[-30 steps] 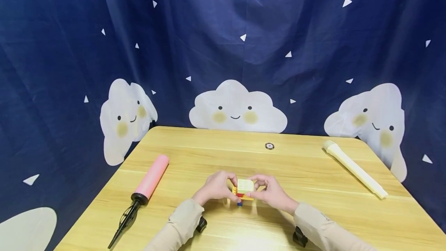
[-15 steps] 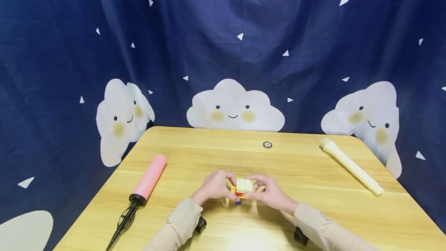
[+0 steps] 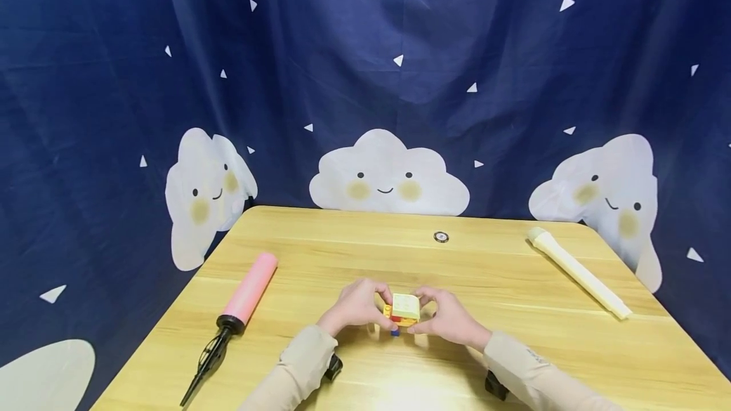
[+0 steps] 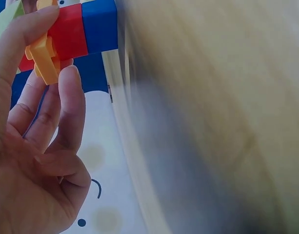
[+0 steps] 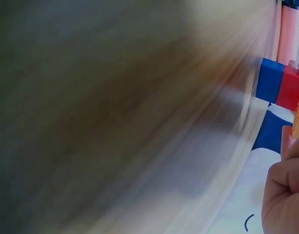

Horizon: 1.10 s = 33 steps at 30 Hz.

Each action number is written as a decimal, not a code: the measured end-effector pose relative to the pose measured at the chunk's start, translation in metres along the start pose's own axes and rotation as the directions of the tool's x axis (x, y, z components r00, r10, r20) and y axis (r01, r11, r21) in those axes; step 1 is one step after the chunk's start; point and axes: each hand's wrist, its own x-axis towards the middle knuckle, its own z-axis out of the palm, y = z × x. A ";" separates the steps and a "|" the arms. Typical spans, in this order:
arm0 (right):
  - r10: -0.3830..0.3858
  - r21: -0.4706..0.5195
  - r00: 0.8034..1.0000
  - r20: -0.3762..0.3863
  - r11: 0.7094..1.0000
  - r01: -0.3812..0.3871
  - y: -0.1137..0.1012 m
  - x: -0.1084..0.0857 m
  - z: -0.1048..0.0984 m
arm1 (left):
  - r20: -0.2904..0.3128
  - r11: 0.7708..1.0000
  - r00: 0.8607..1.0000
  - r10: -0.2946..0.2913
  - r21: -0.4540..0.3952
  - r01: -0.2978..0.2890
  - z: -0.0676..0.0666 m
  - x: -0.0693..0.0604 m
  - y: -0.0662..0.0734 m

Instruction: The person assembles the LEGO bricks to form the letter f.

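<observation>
Between the two hands, low in the middle of the head view, stands a small stack of toy building bricks. A pale yellow-green rounded brick (image 3: 406, 304) tops it, with orange and red pieces beneath. The blue brick (image 4: 100, 27) forms the bottom, at the tabletop. My left hand (image 3: 358, 305) grips the stack from the left, its thumb against the red brick (image 4: 69, 31) and fingers by the orange piece (image 4: 46, 61). My right hand (image 3: 452, 320) holds the right side between thumb and fingers; its fingertips are partly hidden behind the bricks. Its view shows the red brick (image 5: 289, 88) only partly.
On the wooden table (image 3: 320, 252), a pink-and-black hand pump (image 3: 249, 289) lies at the left. A cream microphone-shaped stick (image 3: 579, 273) lies at the right. A small round disc (image 3: 441, 237) sits near the back edge, before a dark blue cloud curtain (image 3: 365, 68).
My right thumb has slid lower, off the side of the pale brick, and that hand sits slightly wider around the stack. The stack and my left hand stay nearly in place.
</observation>
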 end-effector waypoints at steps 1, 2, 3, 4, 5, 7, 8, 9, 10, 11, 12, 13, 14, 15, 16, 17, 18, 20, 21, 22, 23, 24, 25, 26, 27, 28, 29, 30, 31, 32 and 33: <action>0.010 0.004 1.000 -0.006 1.000 -0.010 0.000 -0.001 0.000 | 0.001 1.000 1.000 0.000 0.008 0.000 0.000 0.000 0.000; 0.020 0.011 1.000 -0.011 1.000 -0.019 -0.001 -0.001 0.000 | 0.001 1.000 1.000 0.001 0.018 -0.001 0.000 0.000 0.001; 0.027 0.018 1.000 -0.015 0.999 -0.027 -0.001 -0.002 0.000 | 0.001 1.000 1.000 0.003 0.028 -0.003 0.000 0.000 0.001; 0.035 0.027 0.999 -0.015 0.999 -0.035 0.000 -0.003 -0.001 | 0.001 0.999 1.000 0.006 0.035 -0.006 0.000 -0.001 0.002; 0.042 0.035 0.999 -0.015 0.999 -0.042 0.000 -0.003 -0.001 | 0.002 0.999 1.000 0.010 0.047 -0.010 0.001 -0.001 0.002; 0.050 0.057 0.999 -0.012 0.997 -0.049 0.001 -0.005 -0.002 | -0.004 0.998 1.000 0.017 0.062 -0.016 0.000 -0.002 0.003; 0.050 0.068 0.999 -0.012 0.996 -0.049 0.002 -0.006 -0.003 | -0.011 0.998 1.000 0.017 0.067 -0.016 0.001 -0.002 0.003; 0.051 0.080 0.999 -0.011 0.996 -0.050 0.003 -0.007 -0.004 | -0.019 0.997 1.000 0.017 0.071 -0.016 0.001 -0.003 0.003; 0.050 0.087 0.999 -0.012 0.995 -0.049 0.004 -0.009 -0.005 | -0.027 0.997 0.999 0.019 0.073 -0.017 0.001 -0.004 0.003; 0.051 0.094 0.999 -0.015 0.994 -0.049 0.005 -0.011 -0.006 | -0.035 0.997 0.999 0.020 0.074 -0.017 0.002 -0.004 0.004; 0.050 0.101 0.999 -0.019 0.994 -0.048 0.006 -0.012 -0.007 | -0.045 0.997 0.999 0.020 0.070 -0.017 0.002 -0.004 0.005; 0.051 0.107 0.998 -0.025 0.993 -0.048 0.007 -0.013 -0.009 | -0.053 0.998 0.998 0.019 0.068 -0.015 0.002 -0.004 0.006; 0.056 0.108 0.998 -0.030 0.993 -0.053 0.007 -0.014 -0.010 | -0.060 0.998 0.998 0.019 0.062 -0.015 0.002 -0.004 0.007; 0.064 0.111 0.997 -0.031 0.992 -0.060 0.008 -0.015 -0.012 | -0.064 0.998 0.998 0.021 0.056 -0.017 0.002 -0.004 0.008; 0.072 0.108 0.997 -0.035 0.992 -0.068 0.008 -0.015 -0.015 | -0.068 0.998 0.997 0.023 0.055 -0.020 0.002 -0.003 0.009; 0.082 0.105 0.996 -0.040 0.991 -0.077 0.008 -0.015 -0.017 | -0.072 0.998 0.997 0.023 0.056 -0.019 0.002 -0.002 0.010; 0.089 0.101 0.995 -0.044 0.991 -0.084 0.007 -0.014 -0.020 | -0.076 0.998 0.997 0.027 0.054 -0.023 0.002 0.000 0.011; 0.111 0.097 0.992 -0.053 0.990 -0.106 0.006 -0.011 -0.029 | -0.073 0.998 0.997 0.030 0.051 -0.026 -0.001 0.006 0.015; 0.113 0.091 0.992 -0.061 0.990 -0.107 0.006 -0.010 -0.034 | -0.075 0.998 0.996 0.039 0.052 -0.035 -0.003 0.010 0.018; 0.118 0.089 0.990 -0.076 0.990 -0.112 0.005 -0.008 -0.039 | -0.076 0.998 0.996 0.046 0.050 -0.042 -0.005 0.014 0.021; 0.124 0.094 0.988 -0.092 0.989 -0.116 0.005 -0.006 -0.045 | -0.080 0.998 0.996 0.050 0.044 -0.047 -0.009 0.019 0.024; 0.133 0.103 0.984 -0.114 0.987 -0.121 0.004 -0.003 -0.051 | -0.086 0.998 0.995 0.055 0.033 -0.052 -0.012 0.024 0.028; 0.147 0.114 0.979 -0.143 0.985 -0.131 0.003 -0.001 -0.056 | -0.094 0.998 0.994 0.055 0.026 -0.052 -0.015 0.029 0.032; 0.160 0.124 0.971 -0.178 0.982 -0.139 0.002 0.002 -0.062 | -0.108 0.998 0.993 0.055 0.017 -0.053 -0.019 0.034 0.036; 0.176 0.142 0.962 -0.210 0.979 -0.149 0.001 0.005 -0.067 | -0.121 0.999 0.991 0.052 0.004 -0.052 -0.021 0.039 0.040; 0.204 0.167 0.949 -0.242 0.972 -0.166 0.000 0.007 -0.071 | -0.133 0.999 0.990 0.042 -0.016 -0.044 -0.023 0.044 0.044; 0.228 0.194 0.935 -0.272 0.965 -0.179 -0.001 0.010 -0.075 | -0.146 0.999 0.989 0.030 -0.025 -0.033 -0.025 0.048 0.047; 0.255 0.224 0.920 -0.298 0.955 -0.193 -0.002 0.012 -0.079 | -0.157 0.999 0.987 0.018 -0.035 -0.024 -0.026 0.052 0.050; 0.280 0.250 0.905 -0.319 0.946 -0.205 -0.003 0.014 -0.082 | -0.167 0.999 0.986 0.006 -0.039 -0.013 -0.027 0.057 0.053; 0.305 0.281 0.892 -0.333 0.935 -0.215 -0.003 0.016 -0.084 | -0.174 0.999 0.985 -0.006 -0.046 -0.002 -0.026 0.060 0.055; 0.331 0.304 0.879 -0.343 0.924 -0.230 -0.003 0.017 -0.086 | -0.183 0.999 0.983 -0.015 -0.043 0.008 -0.025 0.063 0.057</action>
